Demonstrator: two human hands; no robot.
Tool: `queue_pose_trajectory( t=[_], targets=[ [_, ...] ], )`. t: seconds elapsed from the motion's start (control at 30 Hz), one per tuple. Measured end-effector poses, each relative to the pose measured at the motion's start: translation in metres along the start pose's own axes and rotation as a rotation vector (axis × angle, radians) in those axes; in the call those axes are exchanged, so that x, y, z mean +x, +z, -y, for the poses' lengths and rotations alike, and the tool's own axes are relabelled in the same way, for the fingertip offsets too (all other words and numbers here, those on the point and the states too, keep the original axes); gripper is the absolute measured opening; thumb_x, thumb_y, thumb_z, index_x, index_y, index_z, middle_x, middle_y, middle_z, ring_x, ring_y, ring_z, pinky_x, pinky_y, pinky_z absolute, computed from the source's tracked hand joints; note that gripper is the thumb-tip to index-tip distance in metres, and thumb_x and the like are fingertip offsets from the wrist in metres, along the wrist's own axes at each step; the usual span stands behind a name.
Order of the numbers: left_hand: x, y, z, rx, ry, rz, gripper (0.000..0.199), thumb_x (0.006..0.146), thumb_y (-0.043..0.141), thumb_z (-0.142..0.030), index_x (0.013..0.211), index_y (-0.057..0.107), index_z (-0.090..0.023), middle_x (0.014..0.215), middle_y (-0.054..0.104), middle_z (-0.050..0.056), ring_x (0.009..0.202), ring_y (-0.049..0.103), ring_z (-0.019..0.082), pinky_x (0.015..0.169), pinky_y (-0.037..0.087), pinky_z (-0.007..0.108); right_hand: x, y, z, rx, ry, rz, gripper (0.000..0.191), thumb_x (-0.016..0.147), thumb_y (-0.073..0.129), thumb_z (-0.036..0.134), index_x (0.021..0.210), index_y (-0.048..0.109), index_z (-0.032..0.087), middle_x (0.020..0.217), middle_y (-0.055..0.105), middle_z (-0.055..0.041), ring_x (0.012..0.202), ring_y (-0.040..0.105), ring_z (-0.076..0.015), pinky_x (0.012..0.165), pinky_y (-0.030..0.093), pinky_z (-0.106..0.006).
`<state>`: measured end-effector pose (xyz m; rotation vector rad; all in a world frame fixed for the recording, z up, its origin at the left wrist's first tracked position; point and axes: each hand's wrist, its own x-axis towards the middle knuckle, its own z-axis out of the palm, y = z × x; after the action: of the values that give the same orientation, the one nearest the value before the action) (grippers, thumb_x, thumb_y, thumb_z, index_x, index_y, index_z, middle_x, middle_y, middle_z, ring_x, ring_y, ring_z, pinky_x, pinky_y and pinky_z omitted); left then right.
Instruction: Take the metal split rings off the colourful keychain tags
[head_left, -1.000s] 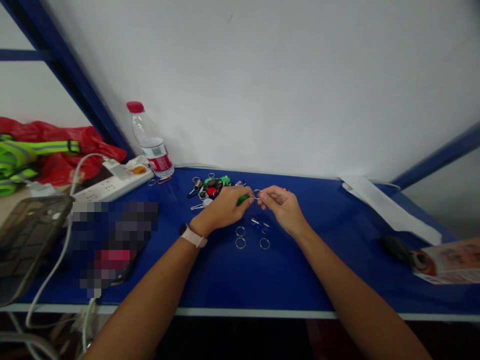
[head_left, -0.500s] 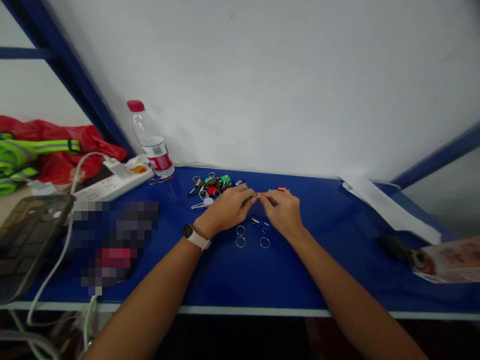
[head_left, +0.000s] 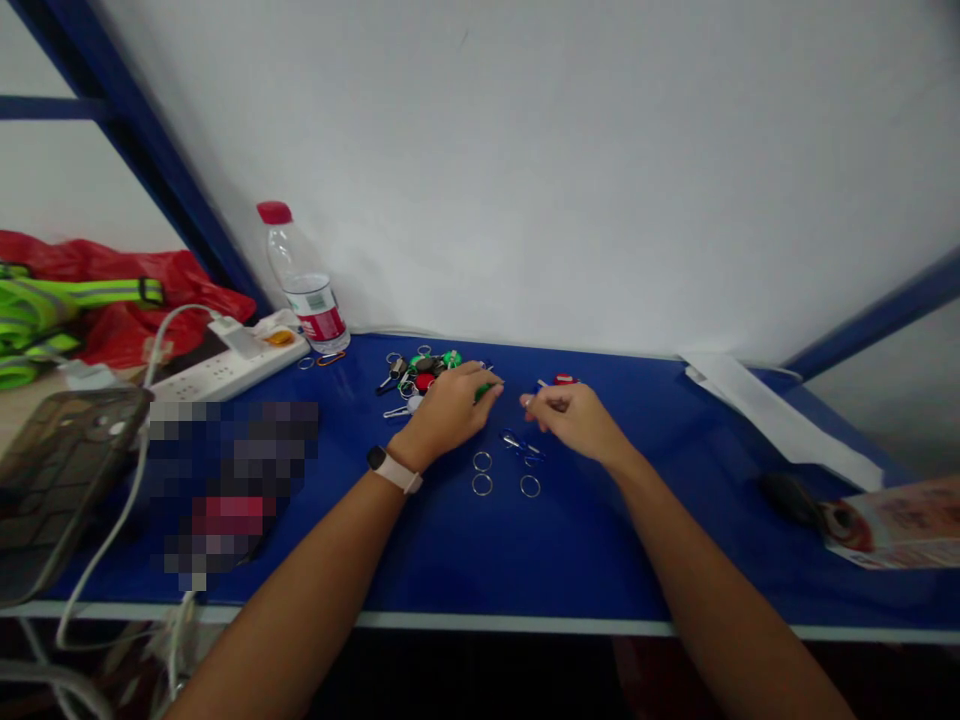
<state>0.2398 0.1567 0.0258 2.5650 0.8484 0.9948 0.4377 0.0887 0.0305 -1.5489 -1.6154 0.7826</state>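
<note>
Filling the far side of the scene, a white wall point(head_left: 525, 180) stands behind a glossy blue tabletop point(head_left: 465, 570). At far left, a red plastic sheet point(head_left: 187, 285) shows beside yellow-green reflective straps point(head_left: 45, 320); a dark, patterned case point(head_left: 67, 490) lies nearer. At right, a folded white strip point(head_left: 787, 420) slants toward a printed packet point(head_left: 900, 525) at the edge. A white power strip point(head_left: 210, 378) runs along the left, with a red-capped bottle point(head_left: 315, 300) upright just beyond its far end.

At centre, a person's left hand point(head_left: 454, 408) and right hand point(head_left: 576, 418) face each other, well short of touching. A pale-banded watch point(head_left: 394, 470) circles the left wrist. To the left, partly hidden by the left hand, lies a heap of key-chain pieces point(head_left: 424, 382) in green, red and black. A blue clip point(head_left: 517, 442) with metal parts rests on the near side, between the hands; a red piece point(head_left: 564, 379) lies just beyond the right hand. The left thumb and fingers are clamped on a green piece point(head_left: 484, 391). Three metal rings point(head_left: 530, 496) lie nearest, two at left, one at right. The right thumb and fingers are curled, tips close together; whether they grip anything cannot be told.
</note>
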Motion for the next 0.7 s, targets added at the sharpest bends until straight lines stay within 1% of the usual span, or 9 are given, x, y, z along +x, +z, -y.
queue_pose_trajectory(
  t=[0.1,0.2,0.27,0.33,0.4,0.43,0.53,0.6,0.7],
  targets=[
    [0.005,-0.006,0.009,-0.266,-0.24,-0.135,0.022,0.096,0.06,-0.033,0.093,0.074,-0.017,0.085,0.075,0.005,0.078,0.067,0.017,0.079,0.055,0.034,-0.002,-0.005,-0.007,-0.174,0.003,0.246,0.042,0.087,0.068,0.048,0.057,0.067,0.019,0.05,0.06,-0.0011,0.046,0.048,-0.0116,0.044,0.03,-0.027],
    [0.008,-0.009,0.011,-0.604,-0.402,-0.163,0.028,0.093,0.062,-0.042,0.094,0.073,-0.017,0.082,0.075,0.006,0.069,0.066,0.014,0.067,0.055,0.03,-0.004,-0.008,-0.008,-0.187,-0.014,0.329,0.039,0.084,0.074,0.047,0.056,0.067,0.019,0.05,0.06,-0.0007,0.045,0.047,-0.0108,0.042,0.029,-0.026],
    [0.009,-0.009,0.009,-0.773,-0.437,-0.165,0.028,0.092,0.064,-0.042,0.096,0.073,-0.016,0.09,0.075,0.008,0.072,0.067,0.013,0.068,0.056,0.03,-0.005,-0.008,-0.004,-0.116,-0.026,0.28,0.033,0.083,0.075,0.046,0.065,0.069,0.019,0.055,0.062,-0.0005,0.048,0.051,-0.0114,0.044,0.033,-0.026],
    [0.009,-0.006,0.004,-0.886,-0.438,-0.15,0.028,0.092,0.064,-0.041,0.098,0.072,-0.015,0.095,0.075,0.009,0.074,0.067,0.013,0.071,0.058,0.031,-0.006,-0.005,0.001,-0.064,-0.067,0.145,0.026,0.085,0.073,0.044,0.084,0.072,0.019,0.067,0.068,-0.0015,0.054,0.054,-0.0124,0.049,0.039,-0.027],
    [0.009,-0.003,0.0,-0.967,-0.418,-0.112,0.028,0.093,0.064,-0.041,0.099,0.073,-0.015,0.096,0.075,0.009,0.074,0.067,0.013,0.072,0.058,0.032,-0.006,0.002,0.005,-0.064,-0.138,0.014,0.032,0.085,0.073,0.044,0.106,0.069,0.02,0.082,0.072,-0.0029,0.059,0.056,-0.0131,0.055,0.043,-0.028],
    [0.008,-0.001,-0.002,-0.994,-0.401,-0.087,0.028,0.093,0.064,-0.041,0.101,0.074,-0.015,0.097,0.075,0.009,0.075,0.067,0.013,0.072,0.059,0.033,-0.006,0.006,0.006,-0.079,-0.17,-0.004,0.035,0.083,0.074,0.042,0.111,0.068,0.021,0.085,0.072,-0.003,0.06,0.056,-0.0135,0.058,0.044,-0.029],
    [0.007,0.003,-0.004,-0.982,-0.379,-0.051,0.029,0.096,0.061,-0.039,0.107,0.074,-0.016,0.105,0.076,0.011,0.084,0.069,0.015,0.076,0.06,0.034,-0.004,0.015,0.007,-0.109,-0.228,0.001,0.016,0.092,0.063,0.036,0.093,0.068,0.021,0.077,0.07,-0.0015,0.063,0.059,-0.0149,0.063,0.044,-0.031],
    [0.007,0.004,-0.003,-0.953,-0.398,-0.02,0.028,0.097,0.059,-0.035,0.113,0.074,-0.016,0.115,0.075,0.012,0.091,0.071,0.016,0.081,0.062,0.036,-0.004,0.017,0.006,-0.077,-0.247,-0.039,0.02,0.097,0.054,0.034,0.086,0.064,0.02,0.077,0.071,-0.0023,0.068,0.062,-0.0156,0.067,0.044,-0.031],
    [0.005,0.005,-0.001,-0.969,-0.423,0.093,0.031,0.095,0.063,-0.028,0.122,0.071,-0.016,0.119,0.075,0.013,0.095,0.074,0.019,0.089,0.062,0.042,-0.004,0.016,0.004,-0.033,-0.235,-0.105,0.02,0.099,0.051,0.037,0.09,0.058,0.02,0.078,0.072,-0.0032,0.065,0.062,-0.0149,0.064,0.044,-0.03]
  ],
)
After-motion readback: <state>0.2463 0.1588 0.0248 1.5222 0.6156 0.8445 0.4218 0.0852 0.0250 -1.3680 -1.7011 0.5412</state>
